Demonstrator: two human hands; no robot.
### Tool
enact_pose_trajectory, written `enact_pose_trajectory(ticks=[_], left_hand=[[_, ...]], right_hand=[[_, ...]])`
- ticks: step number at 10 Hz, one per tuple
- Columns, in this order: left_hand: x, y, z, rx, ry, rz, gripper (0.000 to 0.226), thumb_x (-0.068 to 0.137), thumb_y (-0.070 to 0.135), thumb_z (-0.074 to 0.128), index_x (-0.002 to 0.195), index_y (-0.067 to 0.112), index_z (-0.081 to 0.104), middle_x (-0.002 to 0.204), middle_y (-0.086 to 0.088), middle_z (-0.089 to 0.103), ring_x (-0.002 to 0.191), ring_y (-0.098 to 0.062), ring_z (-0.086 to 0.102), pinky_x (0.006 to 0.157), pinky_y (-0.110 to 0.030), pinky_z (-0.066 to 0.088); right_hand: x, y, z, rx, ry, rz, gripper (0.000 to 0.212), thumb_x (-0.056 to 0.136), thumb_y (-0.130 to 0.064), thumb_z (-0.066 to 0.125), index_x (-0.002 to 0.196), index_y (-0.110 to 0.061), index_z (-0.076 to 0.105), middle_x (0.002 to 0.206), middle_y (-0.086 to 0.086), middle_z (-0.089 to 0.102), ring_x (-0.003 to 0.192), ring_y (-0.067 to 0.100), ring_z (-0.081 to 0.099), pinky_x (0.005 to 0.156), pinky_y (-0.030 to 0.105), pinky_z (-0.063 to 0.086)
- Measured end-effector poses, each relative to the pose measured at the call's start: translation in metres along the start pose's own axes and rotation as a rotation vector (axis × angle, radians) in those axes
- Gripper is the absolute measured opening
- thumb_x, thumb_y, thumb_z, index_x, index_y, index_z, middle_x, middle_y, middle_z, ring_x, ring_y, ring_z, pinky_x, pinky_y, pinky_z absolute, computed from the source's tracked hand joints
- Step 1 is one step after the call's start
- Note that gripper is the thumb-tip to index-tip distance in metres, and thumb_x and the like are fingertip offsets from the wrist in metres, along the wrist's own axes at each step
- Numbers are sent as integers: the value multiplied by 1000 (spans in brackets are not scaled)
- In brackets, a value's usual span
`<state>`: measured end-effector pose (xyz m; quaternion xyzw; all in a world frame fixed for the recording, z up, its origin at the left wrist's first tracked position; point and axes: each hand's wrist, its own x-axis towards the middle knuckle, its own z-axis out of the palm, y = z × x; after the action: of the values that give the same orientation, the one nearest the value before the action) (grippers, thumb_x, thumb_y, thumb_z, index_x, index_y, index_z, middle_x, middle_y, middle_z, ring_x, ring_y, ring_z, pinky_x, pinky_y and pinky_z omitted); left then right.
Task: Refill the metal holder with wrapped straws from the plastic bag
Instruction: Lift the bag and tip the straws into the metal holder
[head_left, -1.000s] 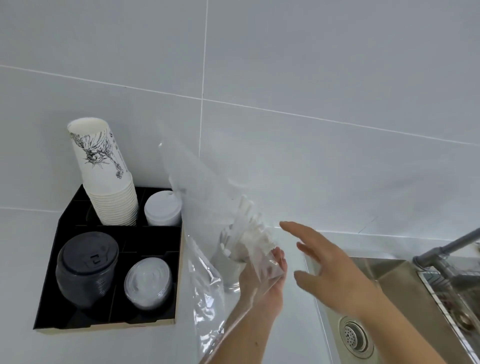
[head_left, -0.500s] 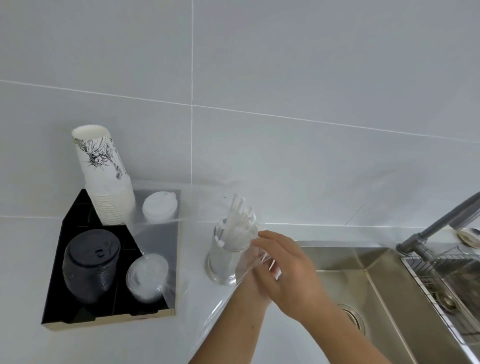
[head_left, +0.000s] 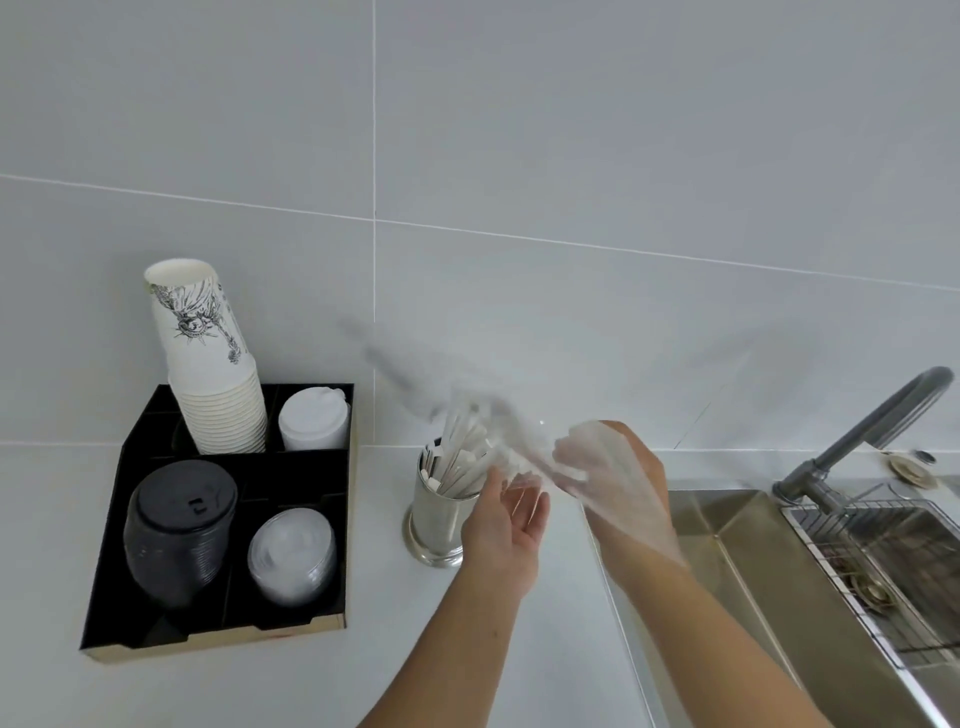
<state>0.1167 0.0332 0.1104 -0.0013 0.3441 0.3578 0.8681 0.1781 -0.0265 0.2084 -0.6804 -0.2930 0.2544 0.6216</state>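
The shiny metal holder (head_left: 435, 525) stands on the white counter, with several paper-wrapped straws (head_left: 457, 460) sticking out of its top and leaning right. My left hand (head_left: 511, 527) is just right of the holder, palm turned up and fingers relaxed, close under the straw tips. The clear plastic bag (head_left: 524, 434) is blurred by motion; it stretches above the straws and drapes over my right hand (head_left: 615, 480). That hand's fingers curl into the film near the straw tips. I cannot tell whether straws are left in the bag.
A black divided tray (head_left: 358, 525) at the left holds a stack of paper cups (head_left: 208, 364), white lids (head_left: 313, 421), black lids (head_left: 179, 530) and clear lids (head_left: 291, 556). A steel sink (head_left: 737, 561) with a grey faucet (head_left: 862, 431) and wire rack (head_left: 893, 545) lies at the right.
The bag has swung from over the tray at the left to up and right, across my right hand. My hands have parted: the left has opened, palm up, beside the holder.
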Motion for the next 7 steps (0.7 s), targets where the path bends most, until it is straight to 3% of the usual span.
enact_pose_trajectory(ticks=[1, 2, 3, 4, 5, 6, 7], left_hand=[[1, 1, 3, 4, 7, -28, 19, 95, 17, 60, 97, -1, 65, 86, -12, 76, 73, -16, 75, 58, -25, 60], [1, 0, 3, 2, 7, -31, 19, 95, 15, 61, 95, -3, 67, 79, -10, 78, 72, -16, 75, 56, -25, 59], [1, -1, 4, -4, 30, -33, 19, 94, 14, 63, 95, -4, 67, 90, -13, 77, 74, -16, 76, 57, -26, 60], [1, -1, 3, -15, 35, -38, 19, 94, 15, 63, 95, -4, 67, 93, -15, 77, 78, -18, 75, 59, -27, 61], [1, 0, 3, -51, 15, -38, 19, 90, 16, 68, 94, -3, 69, 87, -14, 76, 86, -20, 73, 62, -29, 61], [2, 3, 6, -85, -2, -38, 24, 88, 20, 70, 96, -3, 68, 90, -15, 74, 90, -22, 71, 67, -31, 61], [5, 4, 6, -119, 2, -35, 31, 95, 25, 61, 97, -5, 65, 99, -17, 71, 94, -24, 69, 72, -34, 59]], right_hand=[[4, -3, -9, 85, 67, 146, 5, 72, -23, 68, 68, -21, 67, 82, 9, 68, 79, 18, 70, 65, 32, 59], [3, 2, -19, 156, 100, 32, 18, 64, -42, 67, 78, -32, 70, 90, 3, 73, 83, 15, 72, 67, 32, 58], [0, -8, -21, 120, 124, -67, 16, 72, -43, 66, 87, -38, 70, 91, -4, 73, 87, 10, 72, 70, 30, 60], [0, -18, -23, 145, 177, -89, 13, 90, -28, 64, 79, -29, 70, 88, -3, 73, 85, 11, 71, 74, 37, 60], [2, -25, -27, 222, 181, -75, 19, 96, -19, 58, 80, -23, 70, 83, -2, 73, 82, 12, 71, 72, 41, 62], [0, -35, -33, 270, 160, -34, 18, 97, -18, 57, 83, -20, 68, 86, 1, 73, 85, 16, 71, 80, 50, 60], [-1, -41, -32, 263, 101, -25, 18, 98, -20, 56, 86, -21, 69, 90, 4, 74, 91, 19, 71, 85, 53, 58]])
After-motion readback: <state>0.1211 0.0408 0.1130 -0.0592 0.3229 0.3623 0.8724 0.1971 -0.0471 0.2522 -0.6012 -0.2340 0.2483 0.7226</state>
